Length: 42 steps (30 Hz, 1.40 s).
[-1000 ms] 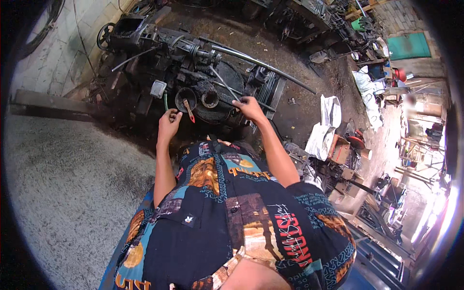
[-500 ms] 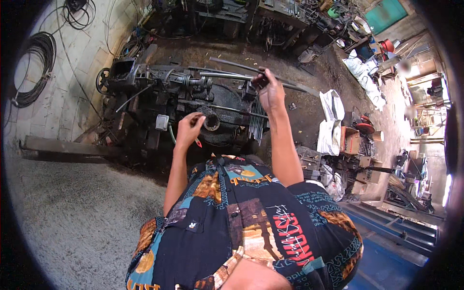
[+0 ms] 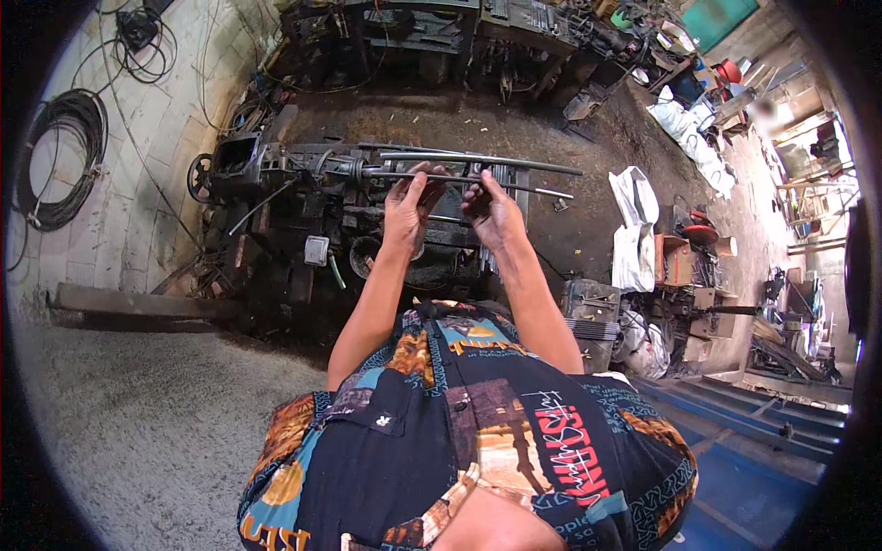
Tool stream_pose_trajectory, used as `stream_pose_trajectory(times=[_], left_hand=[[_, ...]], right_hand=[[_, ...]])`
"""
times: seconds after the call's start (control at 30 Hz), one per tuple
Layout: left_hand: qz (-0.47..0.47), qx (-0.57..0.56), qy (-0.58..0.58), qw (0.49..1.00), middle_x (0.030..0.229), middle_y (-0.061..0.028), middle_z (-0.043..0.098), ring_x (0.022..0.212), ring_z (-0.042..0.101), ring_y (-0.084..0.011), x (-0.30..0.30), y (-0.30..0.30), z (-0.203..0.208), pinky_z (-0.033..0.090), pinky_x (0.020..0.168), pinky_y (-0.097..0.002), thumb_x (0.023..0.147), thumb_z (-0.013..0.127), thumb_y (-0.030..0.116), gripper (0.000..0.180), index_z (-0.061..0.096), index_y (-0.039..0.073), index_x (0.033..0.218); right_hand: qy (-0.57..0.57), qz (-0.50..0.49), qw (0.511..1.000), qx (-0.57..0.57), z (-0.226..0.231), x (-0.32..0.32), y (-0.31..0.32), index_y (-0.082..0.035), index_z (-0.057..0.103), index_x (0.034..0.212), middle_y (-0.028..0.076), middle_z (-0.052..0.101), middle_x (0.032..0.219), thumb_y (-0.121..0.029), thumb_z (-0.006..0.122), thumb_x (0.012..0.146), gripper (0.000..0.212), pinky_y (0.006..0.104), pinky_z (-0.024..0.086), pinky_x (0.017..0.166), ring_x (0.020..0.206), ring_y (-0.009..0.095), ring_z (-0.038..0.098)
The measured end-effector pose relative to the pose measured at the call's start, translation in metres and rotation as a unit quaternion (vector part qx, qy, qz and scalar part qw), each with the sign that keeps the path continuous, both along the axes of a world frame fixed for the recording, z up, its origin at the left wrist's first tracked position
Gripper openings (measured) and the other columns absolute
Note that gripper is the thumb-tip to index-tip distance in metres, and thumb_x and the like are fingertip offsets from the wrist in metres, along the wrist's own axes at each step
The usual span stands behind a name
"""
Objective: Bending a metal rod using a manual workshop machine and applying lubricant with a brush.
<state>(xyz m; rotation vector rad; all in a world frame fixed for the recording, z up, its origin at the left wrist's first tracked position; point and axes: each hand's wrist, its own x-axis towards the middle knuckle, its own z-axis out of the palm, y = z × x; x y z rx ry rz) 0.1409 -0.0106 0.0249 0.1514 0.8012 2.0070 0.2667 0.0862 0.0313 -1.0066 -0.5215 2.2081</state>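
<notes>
A long, thin metal rod lies crosswise in front of me, its right end bright. My left hand is closed round it with thumb and fingers, near the machine. A short way to the right, my right hand pinches the same rod. The rod's left end reaches the chuck-like head of a dark, greasy machine, but I cannot tell whether it sits inside. Just beyond my hands, a second, darker rod runs nearly parallel. My fingers partly hide the held rod.
A handwheel is at the machine's left end. Near its front are a small pale box and a green hose. White sacks and a cardboard box stand on the right. Cluttered workbenches line the far side.
My left hand has moved up and right from the machine's front onto the rod. My right hand has come down and left, and the rod has shifted nearer the machine's head.
</notes>
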Motion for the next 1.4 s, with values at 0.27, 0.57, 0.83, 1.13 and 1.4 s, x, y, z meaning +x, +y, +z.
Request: stream_pose_trajectory(times=[0.27,0.57,0.83,1.13,1.4], left_hand=[[0.079,-0.093,0.009,0.993,0.1,-0.0111,0.07,0.086,0.068,-0.0188,0.015,0.005,-0.011,0.057,0.08,-0.0343,0.091,0.067,0.018,0.019,0.065,0.002,0.1],[0.094,-0.201,0.014,0.975,0.093,-0.0087,0.07,0.08,0.068,-0.0166,0.035,0.011,-0.044,0.058,0.07,-0.0303,0.089,0.069,0.018,0.018,0.067,0.001,0.096],[-0.082,-0.31,0.285,0.903,0.098,-0.0094,0.07,0.088,0.064,-0.0134,0.037,-0.003,-0.085,0.049,0.08,-0.0256,0.088,0.07,0.026,0.038,0.066,-0.005,0.11],[-0.058,-0.24,0.862,0.443,0.118,-0.015,0.059,0.113,0.053,-0.0344,0.004,0.107,-0.035,0.042,0.099,-0.0426,0.081,0.071,0.023,0.052,0.054,0.004,0.126],[-0.34,-0.287,0.824,0.35,0.079,-0.0186,0.066,0.079,0.063,-0.0397,-0.04,0.178,-0.084,0.048,0.069,-0.05,0.088,0.061,0.038,0.033,0.062,0.009,0.105]], right_hand=[[-0.296,0.225,0.868,0.33,0.02,0.028,0.0,0.001,0.065,0.094,0.007,0.064,0.072,-0.022,0.065,0.091,0.023,0.0309,0.047,0.054,0.063,0.016,0.063],[-0.33,0.248,0.634,0.654,-0.028,0.035,0.017,0.0,0.067,0.1,0.017,0.063,0.097,-0.006,0.064,0.079,0.021,0.041,0.05,0.081,0.092,0.037,0.061],[-0.428,0.297,0.572,0.634,-0.083,0.128,0.046,-0.002,0.069,0.095,0.014,0.06,0.094,-0.012,0.065,0.08,0.018,0.0432,0.05,0.079,0.089,0.035,0.061],[-0.5,0.268,0.595,0.569,-0.14,0.229,0.133,-0.003,0.071,0.097,0.018,0.067,0.09,-0.015,0.065,0.081,0.021,0.0454,0.049,0.08,0.089,0.037,0.063],[-0.472,0.331,0.56,0.595,-0.21,0.18,0.193,-0.002,0.066,0.084,0.021,0.066,0.09,-0.018,0.058,0.082,0.018,0.0493,0.051,0.076,0.086,0.04,0.064]])
